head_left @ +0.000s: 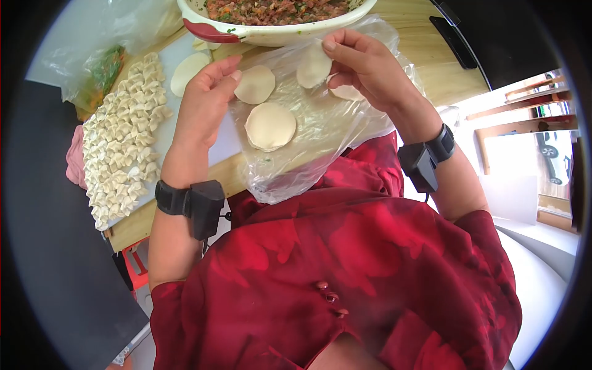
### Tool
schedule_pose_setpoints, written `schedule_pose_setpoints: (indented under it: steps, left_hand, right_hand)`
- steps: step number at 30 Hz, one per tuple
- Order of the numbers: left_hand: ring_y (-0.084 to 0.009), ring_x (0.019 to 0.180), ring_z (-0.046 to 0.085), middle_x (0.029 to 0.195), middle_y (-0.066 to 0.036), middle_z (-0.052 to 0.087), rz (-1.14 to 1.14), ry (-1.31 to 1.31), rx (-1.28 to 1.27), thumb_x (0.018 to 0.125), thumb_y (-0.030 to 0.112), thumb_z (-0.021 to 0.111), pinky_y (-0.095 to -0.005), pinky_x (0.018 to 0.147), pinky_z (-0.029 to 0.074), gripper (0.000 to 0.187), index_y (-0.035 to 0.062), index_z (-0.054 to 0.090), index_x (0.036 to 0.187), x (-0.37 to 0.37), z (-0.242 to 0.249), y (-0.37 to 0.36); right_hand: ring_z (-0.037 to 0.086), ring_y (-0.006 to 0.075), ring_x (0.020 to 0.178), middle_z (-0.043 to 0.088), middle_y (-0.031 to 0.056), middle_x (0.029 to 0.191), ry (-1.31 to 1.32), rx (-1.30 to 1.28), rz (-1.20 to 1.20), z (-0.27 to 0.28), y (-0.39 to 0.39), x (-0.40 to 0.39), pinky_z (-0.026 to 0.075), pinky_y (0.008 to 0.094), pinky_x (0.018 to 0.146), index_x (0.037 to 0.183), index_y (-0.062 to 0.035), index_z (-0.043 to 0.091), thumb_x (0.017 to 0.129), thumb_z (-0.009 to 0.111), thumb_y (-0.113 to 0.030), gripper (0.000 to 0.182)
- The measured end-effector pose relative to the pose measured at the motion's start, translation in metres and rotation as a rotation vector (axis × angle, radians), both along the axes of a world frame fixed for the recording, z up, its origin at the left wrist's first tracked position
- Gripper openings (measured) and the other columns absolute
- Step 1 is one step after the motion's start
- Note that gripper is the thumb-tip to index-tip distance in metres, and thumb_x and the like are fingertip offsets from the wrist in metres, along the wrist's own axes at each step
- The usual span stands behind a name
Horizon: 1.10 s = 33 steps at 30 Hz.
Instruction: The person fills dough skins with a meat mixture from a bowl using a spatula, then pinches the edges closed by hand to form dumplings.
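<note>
My right hand (373, 69) pinches a round white dumpling wrapper (313, 65) by its right edge, above a clear plastic sheet (314, 126). My left hand (209, 98) is closed at the left edge of another dumpling wrapper (255, 85); its thumb tip meets that edge, and the other fingers are partly hidden. Nearer to me, a small stack of wrappers (271, 126) lies on the plastic. One more wrapper (348, 92) shows partly beneath my right hand. A further flat wrapper (190, 74) rests on the white board, left of the plastic.
Many folded dumplings (126, 132) cover the white board (213, 139) at left. A white bowl (277, 38) of meat filling (277, 11) stands at the far side. A plastic bag (92, 46) with greens lies at the upper left, and a dark device (453, 42) sits at the right.
</note>
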<state>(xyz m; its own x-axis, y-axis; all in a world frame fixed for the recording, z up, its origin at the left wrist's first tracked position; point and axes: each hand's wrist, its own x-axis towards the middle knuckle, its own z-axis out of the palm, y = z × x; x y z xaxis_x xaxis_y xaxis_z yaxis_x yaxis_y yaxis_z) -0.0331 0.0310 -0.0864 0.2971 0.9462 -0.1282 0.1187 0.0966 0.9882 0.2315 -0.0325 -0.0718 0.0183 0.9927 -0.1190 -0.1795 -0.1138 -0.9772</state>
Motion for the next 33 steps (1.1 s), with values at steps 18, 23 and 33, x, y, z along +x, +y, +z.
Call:
schedule_pose_setpoints:
  steps: [18, 23, 33]
  left_hand:
    - [-0.0121, 0.089, 0.063, 0.097, -0.006, 0.07, -0.254, 0.197, 0.153, 0.091, 0.01, 0.063, -0.0272, 0.083, 0.051, 0.024, 0.0004, 0.067, 0.113, -0.02, 0.007, -0.044]
    - [-0.0123, 0.095, 0.061, 0.103, -0.005, 0.067, -0.254, 0.172, 0.154, 0.089, 0.01, 0.067, -0.027, 0.085, 0.05, 0.031, 0.0021, 0.065, 0.119, -0.028, 0.005, -0.046]
    - [-0.0148, 0.094, 0.062, 0.106, -0.007, 0.066, -0.298, 0.333, 0.274, 0.079, 0.009, 0.077, -0.028, 0.082, 0.052, 0.047, 0.0057, 0.063, 0.124, -0.016, 0.014, -0.06]
  right_hand:
    - [0.056, 0.0259, 0.105, 0.065, 0.005, 0.107, -0.843, 0.715, 0.446, -0.015, -0.025, -0.054, 0.049, 0.0365, 0.088, 0.092, -0.0112, 0.07, 0.074, 0.078, -0.007, 0.02]
    - [0.057, 0.0232, 0.099, 0.065, 0.0051, 0.101, -0.743, 0.642, 0.435, -0.014, -0.024, -0.052, 0.049, 0.0341, 0.083, 0.089, -0.0095, 0.071, 0.076, 0.076, -0.007, 0.015]
    - [0.055, 0.0044, 0.072, 0.065, -0.0042, 0.085, -0.476, 0.136, 0.254, -0.018, -0.018, -0.054, 0.046, 0.0223, 0.067, 0.094, -0.0055, 0.068, 0.093, 0.067, -0.021, 0.016]
